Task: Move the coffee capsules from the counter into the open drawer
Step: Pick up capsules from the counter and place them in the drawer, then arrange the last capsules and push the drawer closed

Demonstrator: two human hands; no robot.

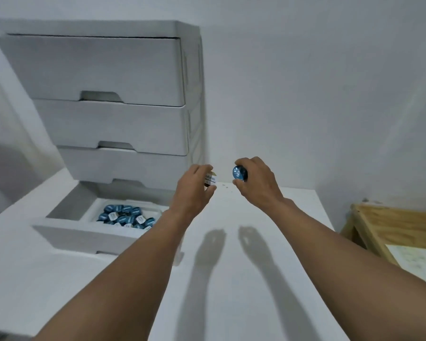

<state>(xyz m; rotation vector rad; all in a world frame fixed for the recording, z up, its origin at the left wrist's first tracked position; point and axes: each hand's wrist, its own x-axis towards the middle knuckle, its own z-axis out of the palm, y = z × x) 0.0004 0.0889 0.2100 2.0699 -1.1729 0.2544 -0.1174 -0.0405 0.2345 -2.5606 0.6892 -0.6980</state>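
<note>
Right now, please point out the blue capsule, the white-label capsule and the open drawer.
blue capsule (239,173): head view, on its blue foil lid.
white-label capsule (210,181): head view, on its printed label.
open drawer (71,238): head view, on its front wall.

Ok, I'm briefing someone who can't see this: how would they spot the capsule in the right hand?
Find the white drawer stack back left on the counter; two hands hover right of its base. The right hand grips the blue-lidded capsule, its shiny round lid facing the camera; the left hand holds a white-labelled capsule instead.
</note>
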